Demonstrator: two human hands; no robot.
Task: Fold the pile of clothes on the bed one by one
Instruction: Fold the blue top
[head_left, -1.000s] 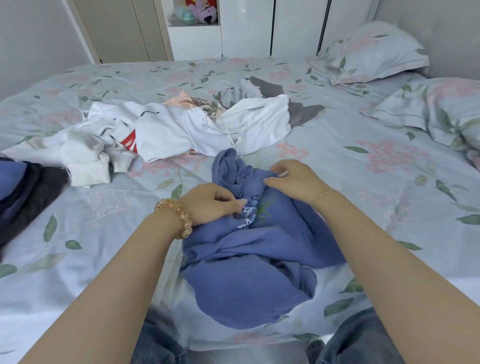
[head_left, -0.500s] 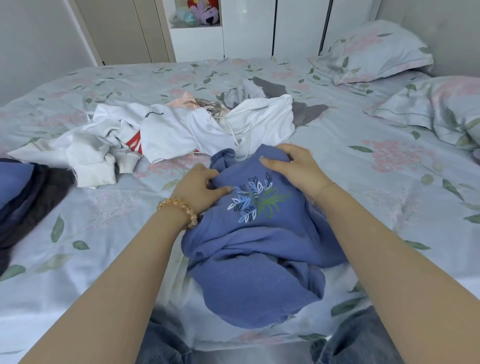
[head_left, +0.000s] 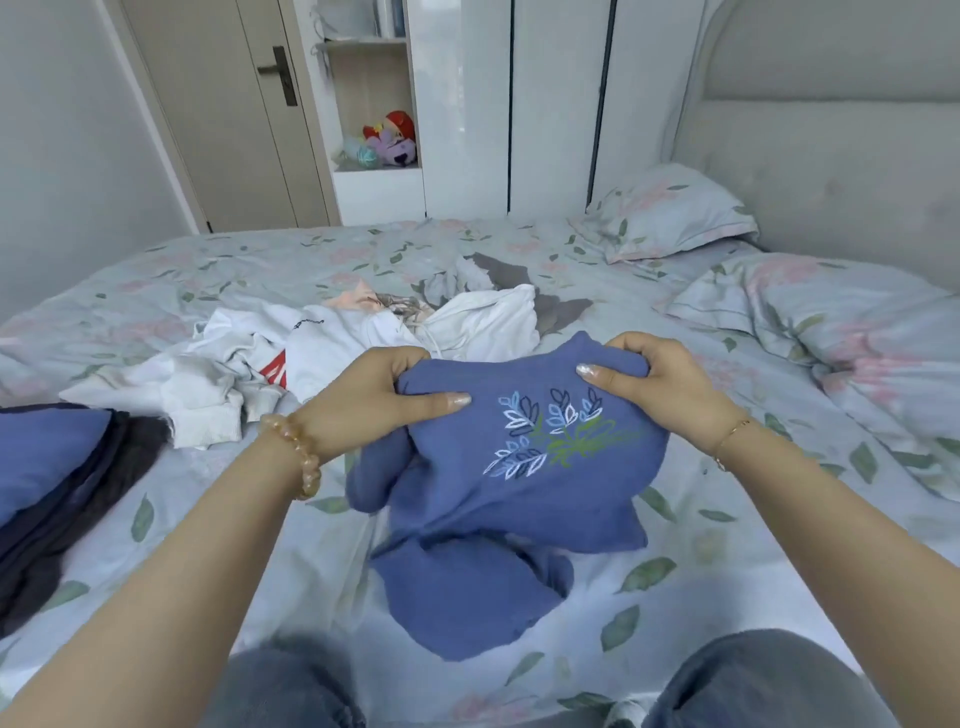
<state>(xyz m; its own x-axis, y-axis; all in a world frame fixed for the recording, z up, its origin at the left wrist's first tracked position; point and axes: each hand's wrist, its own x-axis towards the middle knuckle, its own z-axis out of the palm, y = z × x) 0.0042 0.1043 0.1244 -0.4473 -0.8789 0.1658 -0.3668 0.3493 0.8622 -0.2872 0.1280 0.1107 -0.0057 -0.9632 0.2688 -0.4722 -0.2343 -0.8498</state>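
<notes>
Biggest risk here, I'd say: you had the blue sweatshirt (head_left: 519, 467) bunched at the top edge rather than by clean shoulder seams, so shaking it out could've left a sleeve twisted underneath and the fold lopsided. Your left hand (head_left: 374, 400) and right hand (head_left: 654, 384) were each clenched on a wad of its upper edge, embroidery facing you. It hung between them, lower part slumped on the bed (head_left: 208, 519), just in front of the white clothes pile (head_left: 322, 353).
</notes>
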